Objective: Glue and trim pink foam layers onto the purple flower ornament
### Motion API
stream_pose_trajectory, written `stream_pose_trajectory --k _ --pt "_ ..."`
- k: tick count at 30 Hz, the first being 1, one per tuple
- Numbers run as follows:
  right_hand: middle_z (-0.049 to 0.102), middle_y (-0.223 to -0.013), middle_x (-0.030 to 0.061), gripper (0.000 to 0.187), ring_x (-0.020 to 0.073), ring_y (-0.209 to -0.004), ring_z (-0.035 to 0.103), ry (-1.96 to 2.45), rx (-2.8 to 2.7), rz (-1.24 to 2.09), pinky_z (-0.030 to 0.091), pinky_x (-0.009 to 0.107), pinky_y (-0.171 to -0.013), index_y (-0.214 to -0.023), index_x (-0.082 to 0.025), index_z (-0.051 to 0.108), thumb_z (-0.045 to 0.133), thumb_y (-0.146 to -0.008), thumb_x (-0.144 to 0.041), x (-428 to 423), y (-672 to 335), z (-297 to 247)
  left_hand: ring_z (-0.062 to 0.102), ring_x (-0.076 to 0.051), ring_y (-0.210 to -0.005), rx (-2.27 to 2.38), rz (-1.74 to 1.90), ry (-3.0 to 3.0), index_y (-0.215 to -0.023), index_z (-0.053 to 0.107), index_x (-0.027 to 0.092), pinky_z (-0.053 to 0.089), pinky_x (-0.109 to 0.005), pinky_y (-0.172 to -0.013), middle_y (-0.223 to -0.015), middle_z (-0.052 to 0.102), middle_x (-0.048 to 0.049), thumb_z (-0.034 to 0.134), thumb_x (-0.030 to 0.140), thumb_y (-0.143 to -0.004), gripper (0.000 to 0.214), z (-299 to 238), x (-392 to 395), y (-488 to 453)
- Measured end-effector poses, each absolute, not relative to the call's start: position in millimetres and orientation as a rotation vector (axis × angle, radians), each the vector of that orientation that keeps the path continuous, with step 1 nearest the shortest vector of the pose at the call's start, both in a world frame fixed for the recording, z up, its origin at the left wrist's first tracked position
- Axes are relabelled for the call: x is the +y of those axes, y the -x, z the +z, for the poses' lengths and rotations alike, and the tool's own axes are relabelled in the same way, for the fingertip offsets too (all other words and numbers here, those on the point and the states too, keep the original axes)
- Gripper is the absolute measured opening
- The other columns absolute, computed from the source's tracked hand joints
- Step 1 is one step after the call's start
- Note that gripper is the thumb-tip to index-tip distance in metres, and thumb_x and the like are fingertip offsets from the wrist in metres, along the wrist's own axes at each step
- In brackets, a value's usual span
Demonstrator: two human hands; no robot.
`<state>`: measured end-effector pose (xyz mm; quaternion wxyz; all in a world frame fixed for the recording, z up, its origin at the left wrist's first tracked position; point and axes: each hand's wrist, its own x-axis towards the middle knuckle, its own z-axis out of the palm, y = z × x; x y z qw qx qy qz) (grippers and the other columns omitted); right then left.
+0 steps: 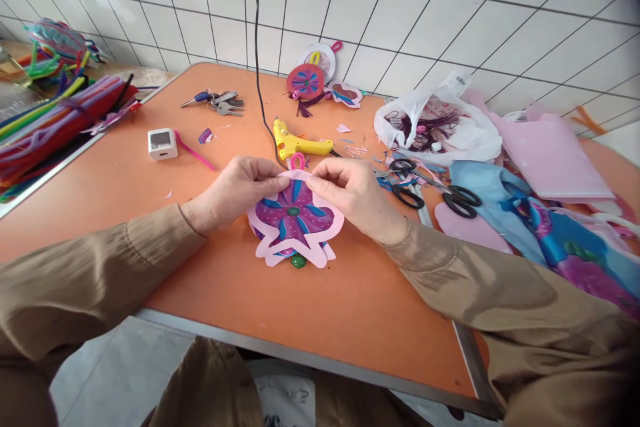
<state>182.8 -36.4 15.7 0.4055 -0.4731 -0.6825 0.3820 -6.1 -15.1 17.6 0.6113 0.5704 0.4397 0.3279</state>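
Observation:
Between my hands is a flower ornament (pixel 300 213) with a pink cut-out border over purple and blue patterned material. A pink loop (pixel 298 160) stands up at its top, and a green bead (pixel 299 261) shows at its lower edge. My left hand (pixel 245 188) pinches the upper left of the border between thumb and fingers. On the other side, my right hand (pixel 356 192) pinches the upper right of it. Just behind the ornament lies a yellow glue gun (pixel 303 143) with a dark cord running up past the wall.
Keys (pixel 225 103) and a white charger (pixel 163 144) lie at the left, beyond them pipe cleaners (pixel 65 113). Finished ornaments (pixel 310 80) lean at the wall. On the right are a white plastic bag (pixel 440 137), scissors (pixel 407 167), pink foam sheets (pixel 555 160) and blue fabric (pixel 500 197).

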Motion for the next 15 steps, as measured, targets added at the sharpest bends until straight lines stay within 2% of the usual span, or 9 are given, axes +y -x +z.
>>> stream_pose_trajectory --k 15 --pt "0.049 -0.055 -0.0031 0.043 0.0074 -0.051 0.041 1.192 -1.71 0.953 0.034 0.025 -0.05 -0.06 -0.016 0.057 0.071 -0.076 -0.053 -34.6 -181.1 16.2 0.054 -0.005 -0.048 0.989 0.745 -1.309 -0.066 0.067 0.011 0.042 -0.014 -0.044 -0.057 0.065 0.0022 0.073 0.023 -0.072 0.015 17.5 -16.7 4.9"
